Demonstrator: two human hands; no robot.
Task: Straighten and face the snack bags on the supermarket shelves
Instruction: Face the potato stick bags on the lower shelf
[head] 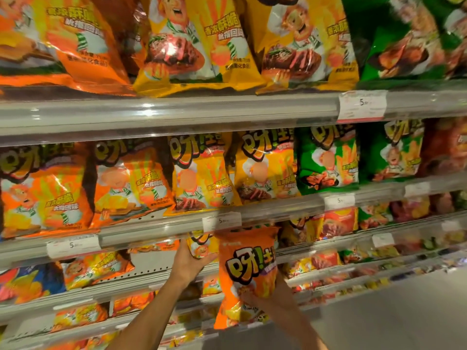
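Note:
An orange snack bag hangs upright in front of the third shelf, below the rail with the price tag. My right hand grips it from underneath at its lower half. To its left, my left hand reaches up under the rail and holds a yellow snack bag that stands on the third shelf. Rows of orange bags, yellow bags and green bags face forward on the shelf above.
A clear plastic shelf rail with white price tags runs just above both hands. A higher rail carries larger bags. Lower shelves with small bags slope down to the right, next to a grey floor.

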